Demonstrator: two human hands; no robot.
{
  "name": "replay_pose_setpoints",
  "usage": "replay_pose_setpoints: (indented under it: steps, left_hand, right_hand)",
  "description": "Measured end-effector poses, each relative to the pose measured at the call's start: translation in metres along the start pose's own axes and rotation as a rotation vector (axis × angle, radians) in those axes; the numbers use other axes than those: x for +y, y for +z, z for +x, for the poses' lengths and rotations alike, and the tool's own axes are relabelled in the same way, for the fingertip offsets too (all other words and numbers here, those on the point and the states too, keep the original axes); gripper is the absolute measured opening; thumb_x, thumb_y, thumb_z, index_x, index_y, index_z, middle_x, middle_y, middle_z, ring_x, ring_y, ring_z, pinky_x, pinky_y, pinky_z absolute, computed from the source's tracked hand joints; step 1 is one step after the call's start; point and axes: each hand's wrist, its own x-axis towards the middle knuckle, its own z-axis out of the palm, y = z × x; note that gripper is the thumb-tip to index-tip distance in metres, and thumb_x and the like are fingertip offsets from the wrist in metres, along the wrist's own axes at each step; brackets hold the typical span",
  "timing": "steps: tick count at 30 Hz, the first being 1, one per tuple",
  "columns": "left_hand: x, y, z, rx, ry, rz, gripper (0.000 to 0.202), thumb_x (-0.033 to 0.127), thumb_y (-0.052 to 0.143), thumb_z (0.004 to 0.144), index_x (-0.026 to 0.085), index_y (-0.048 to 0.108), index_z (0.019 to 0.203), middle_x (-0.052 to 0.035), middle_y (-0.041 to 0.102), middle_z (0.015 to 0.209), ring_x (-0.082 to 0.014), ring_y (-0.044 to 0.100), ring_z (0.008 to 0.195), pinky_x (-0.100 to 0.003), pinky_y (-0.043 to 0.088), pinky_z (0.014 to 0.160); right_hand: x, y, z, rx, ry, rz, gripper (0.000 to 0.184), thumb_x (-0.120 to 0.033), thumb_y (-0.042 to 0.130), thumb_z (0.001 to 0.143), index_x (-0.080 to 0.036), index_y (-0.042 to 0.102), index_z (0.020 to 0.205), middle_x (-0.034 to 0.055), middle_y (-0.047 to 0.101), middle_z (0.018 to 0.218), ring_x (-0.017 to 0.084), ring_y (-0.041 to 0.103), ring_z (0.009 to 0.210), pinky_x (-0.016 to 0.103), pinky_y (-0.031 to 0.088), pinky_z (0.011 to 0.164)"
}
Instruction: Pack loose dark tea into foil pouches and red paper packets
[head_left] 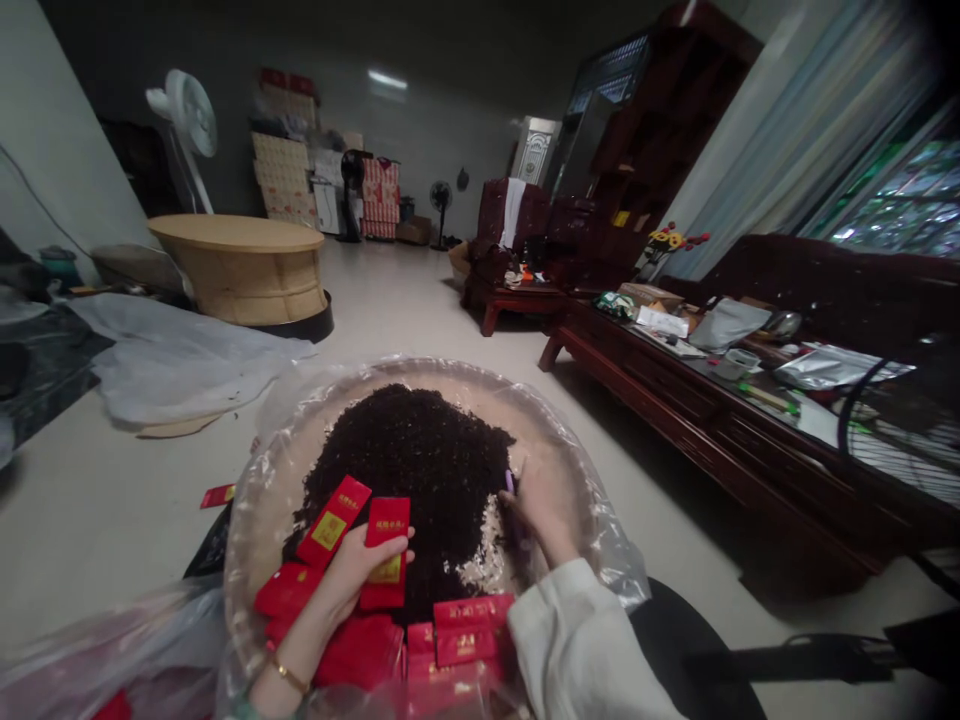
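Observation:
My left hand [367, 560] grips a red packet [388, 515] with gold print, thumb across its front, over the near side of a dark heap of loose dried tea leaves [412, 440]. Right beside it another red packet [334, 525] leans on the heap. At the heap's right edge my right hand [540, 510] is closed around a purple tool [510, 482]; its lower part is dark and blurred. The leaves lie in a wide round tray [566, 450] lined with clear plastic. More red packets [469, 640] are piled along its near edge.
A long dark wooden table [675, 390] loaded with bags and papers runs along the right. On the left are a round wooden drum-shaped table [240, 235], plastic sheeting [180, 350] and a white fan [191, 115]. One red packet [217, 496] lies left of the tray.

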Motion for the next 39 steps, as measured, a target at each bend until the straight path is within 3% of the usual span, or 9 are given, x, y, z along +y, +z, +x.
replay_pose_setpoints:
  steps: [3, 7, 12, 17, 21, 25, 33, 36, 39]
  left_hand:
    - [0.003, 0.000, 0.001, 0.011, -0.029, -0.056, 0.056, 0.031, 0.091, 0.042, 0.011, 0.068, 0.089, -0.0157, 0.075, 0.097, -0.0236, 0.073, 0.069, -0.029, 0.059, 0.063]
    - [0.002, -0.002, 0.000, 0.000, -0.029, -0.071, 0.060, 0.034, 0.092, 0.040, 0.010, 0.068, 0.090, -0.0158, 0.075, 0.098, -0.0229, 0.073, 0.068, -0.029, 0.059, 0.064]
    - [-0.003, -0.007, 0.002, -0.057, -0.023, -0.024, 0.059, 0.037, 0.090, 0.043, 0.011, 0.068, 0.091, -0.0148, 0.075, 0.098, -0.0234, 0.073, 0.070, -0.031, 0.058, 0.067]
    - [-0.005, -0.007, 0.002, -0.117, -0.028, 0.051, 0.053, 0.038, 0.088, 0.047, 0.011, 0.069, 0.089, -0.0131, 0.076, 0.095, -0.0221, 0.073, 0.071, -0.031, 0.057, 0.069]
    - [-0.003, -0.004, 0.000, -0.116, -0.038, 0.091, 0.055, 0.038, 0.088, 0.045, 0.011, 0.069, 0.089, -0.0104, 0.076, 0.087, -0.0210, 0.071, 0.068, -0.031, 0.056, 0.067]
    - [-0.004, -0.002, -0.001, -0.154, -0.005, 0.135, 0.050, 0.034, 0.087, 0.047, 0.011, 0.068, 0.087, -0.0068, 0.075, 0.075, -0.0211, 0.070, 0.065, -0.034, 0.055, 0.069]
    - [-0.003, 0.001, -0.005, -0.173, 0.007, 0.128, 0.048, 0.035, 0.087, 0.048, 0.011, 0.066, 0.084, -0.0046, 0.072, 0.072, -0.0203, 0.069, 0.065, -0.031, 0.053, 0.067]
    - [0.000, 0.002, -0.008, -0.200, 0.010, 0.077, 0.056, 0.047, 0.085, 0.051, 0.012, 0.063, 0.089, -0.0070, 0.073, 0.078, -0.0206, 0.070, 0.064, -0.030, 0.053, 0.062]
    - [0.002, 0.003, -0.010, -0.194, -0.002, 0.019, 0.064, 0.067, 0.070, 0.062, 0.012, 0.062, 0.092, -0.0103, 0.073, 0.078, -0.0199, 0.069, 0.058, -0.029, 0.051, 0.056]
  right_hand:
    - [0.023, 0.021, 0.001, -0.100, 0.116, 0.125, 0.053, -0.021, 0.072, 0.066, -0.011, 0.059, 0.116, 0.0224, 0.065, 0.110, 0.034, 0.061, 0.098, 0.039, 0.045, 0.084]
    - [0.025, 0.034, 0.008, -0.160, 0.108, 0.227, 0.030, -0.020, 0.065, 0.070, -0.013, 0.066, 0.098, 0.0175, 0.069, 0.090, 0.029, 0.064, 0.079, 0.034, 0.047, 0.068]
    - [0.012, 0.015, 0.013, -0.220, 0.005, 0.418, 0.037, -0.021, 0.053, 0.080, -0.014, 0.061, 0.115, 0.0078, 0.069, 0.096, 0.020, 0.064, 0.081, 0.027, 0.049, 0.066]
    - [-0.026, -0.007, -0.008, -0.570, -0.175, 0.721, 0.046, -0.040, 0.051, 0.087, -0.016, 0.055, 0.126, 0.0032, 0.065, 0.085, 0.015, 0.058, 0.066, 0.025, 0.046, 0.058]
    - [-0.068, -0.012, -0.023, -0.515, -0.492, 0.542, 0.045, -0.042, 0.067, 0.080, -0.015, 0.063, 0.115, 0.0085, 0.065, 0.100, 0.020, 0.059, 0.087, 0.029, 0.045, 0.077]
    - [-0.097, -0.012, -0.030, -0.543, -0.669, 0.438, 0.032, -0.041, 0.059, 0.088, -0.014, 0.067, 0.104, 0.0082, 0.068, 0.092, 0.018, 0.059, 0.079, 0.025, 0.042, 0.071]
    - [-0.111, -0.011, -0.035, -0.602, -0.621, 0.473, 0.026, -0.038, 0.060, 0.087, -0.017, 0.075, 0.089, -0.0006, 0.067, 0.070, 0.012, 0.053, 0.063, 0.020, 0.033, 0.057]
    - [-0.111, -0.009, -0.033, -0.602, -0.589, 0.494, 0.026, -0.038, 0.060, 0.087, -0.018, 0.076, 0.091, -0.0019, 0.067, 0.071, 0.012, 0.054, 0.065, 0.019, 0.032, 0.057]
    - [-0.109, -0.007, -0.030, -0.600, -0.559, 0.531, 0.027, -0.038, 0.059, 0.087, -0.017, 0.076, 0.091, -0.0028, 0.065, 0.070, 0.012, 0.053, 0.066, 0.019, 0.032, 0.057]
